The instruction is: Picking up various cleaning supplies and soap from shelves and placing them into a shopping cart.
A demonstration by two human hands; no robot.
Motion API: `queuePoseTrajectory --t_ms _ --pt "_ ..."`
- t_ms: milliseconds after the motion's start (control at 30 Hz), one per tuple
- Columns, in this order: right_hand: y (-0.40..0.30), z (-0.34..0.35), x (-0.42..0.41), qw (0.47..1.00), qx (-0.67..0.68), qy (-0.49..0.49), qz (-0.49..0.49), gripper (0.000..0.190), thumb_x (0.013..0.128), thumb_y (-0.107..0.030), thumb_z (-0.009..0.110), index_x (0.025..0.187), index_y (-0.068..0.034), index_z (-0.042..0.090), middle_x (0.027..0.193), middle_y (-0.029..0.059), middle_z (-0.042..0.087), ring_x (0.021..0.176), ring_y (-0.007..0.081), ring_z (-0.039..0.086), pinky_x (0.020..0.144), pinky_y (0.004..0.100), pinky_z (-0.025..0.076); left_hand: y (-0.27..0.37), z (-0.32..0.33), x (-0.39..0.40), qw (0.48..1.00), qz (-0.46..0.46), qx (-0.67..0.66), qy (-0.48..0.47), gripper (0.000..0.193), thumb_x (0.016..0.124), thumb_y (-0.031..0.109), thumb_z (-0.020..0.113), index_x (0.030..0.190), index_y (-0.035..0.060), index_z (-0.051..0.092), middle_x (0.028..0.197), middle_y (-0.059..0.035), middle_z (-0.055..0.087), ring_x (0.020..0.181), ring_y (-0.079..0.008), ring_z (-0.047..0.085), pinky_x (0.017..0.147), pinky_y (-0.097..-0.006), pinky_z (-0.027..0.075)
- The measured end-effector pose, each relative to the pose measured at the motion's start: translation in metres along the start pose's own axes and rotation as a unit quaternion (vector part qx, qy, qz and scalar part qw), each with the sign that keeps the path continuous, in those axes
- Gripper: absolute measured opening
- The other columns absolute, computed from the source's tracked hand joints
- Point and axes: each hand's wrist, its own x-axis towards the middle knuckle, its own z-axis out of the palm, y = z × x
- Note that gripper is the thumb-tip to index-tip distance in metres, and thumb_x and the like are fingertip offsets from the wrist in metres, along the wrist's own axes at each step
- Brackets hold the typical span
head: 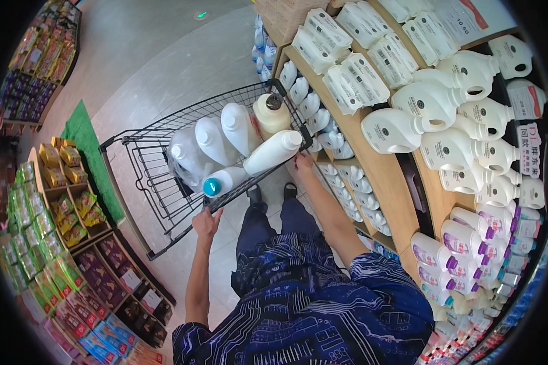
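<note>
A black wire shopping cart (157, 171) stands sideways before me. My left hand (207, 222) is closed around its near rim, thumb up, beside a bottle with a teal cap (212, 186). Farther right, my right hand (302, 162) grips the same rim near the cart's right corner. Inside lie several white plastic bottles: one leaning white bottle (274, 153) near my right hand, two white-capped bottles (212, 139) in the middle, and a cream jug with a dark cap (272, 112) at the far right corner. Clear plastic wrap (182, 159) covers a bottle at the left.
Wooden shelving (370, 164) on the right holds white detergent jugs (386, 130), wrapped white packs (356, 82) and purple-capped bottles (466, 239), close to the cart's right end. At left stand a snack display (102, 269) and a green mat (89, 155). Tiled floor (173, 64) extends beyond the cart.
</note>
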Motion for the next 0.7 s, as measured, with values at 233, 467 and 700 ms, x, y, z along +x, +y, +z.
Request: queuePoseTrajectory --t_ms 233,467,700 --pt "0.028 -0.050 -0.010 1.000 -0.016 -0.016 0.020 0.030 0.096 -0.025 0.066 0.077 -0.003 0.064 0.061 0.0036 0.058 0.045 0.0128 0.050 0.040 0.0293 0.037 0.023 0.018 -0.060 1.000 0.009 0.009 0.015 0.060 0.088 0.065 0.060 0.075 0.0071 0.063 0.068 -0.0168 0.068 0.064 -0.0362 0.067 0.060 -0.0457 0.050" --pt "0.045 -0.108 -0.041 0.999 0.023 -0.018 -0.041 0.018 0.093 -0.020 0.065 0.085 -0.005 0.062 0.072 0.0032 0.063 0.052 0.0141 0.056 0.044 0.0300 0.043 0.063 0.028 -0.108 0.999 -0.013 0.020 -0.023 0.060 0.089 0.065 0.057 0.082 0.0067 0.068 0.071 -0.0161 0.069 0.068 -0.0356 0.069 0.061 -0.0458 0.052" --pt "0.105 -0.082 -0.124 0.909 0.095 -0.404 -0.045 0.056 0.086 -0.023 0.075 0.133 -0.001 0.055 0.112 0.0152 0.070 0.108 0.0216 0.067 0.093 0.0339 0.051 0.093 0.033 -0.148 0.997 -0.040 0.022 -0.065 0.064 0.090 0.067 0.054 0.085 0.0050 0.069 0.075 -0.0178 0.071 0.073 -0.0377 0.070 0.064 -0.0467 0.054"
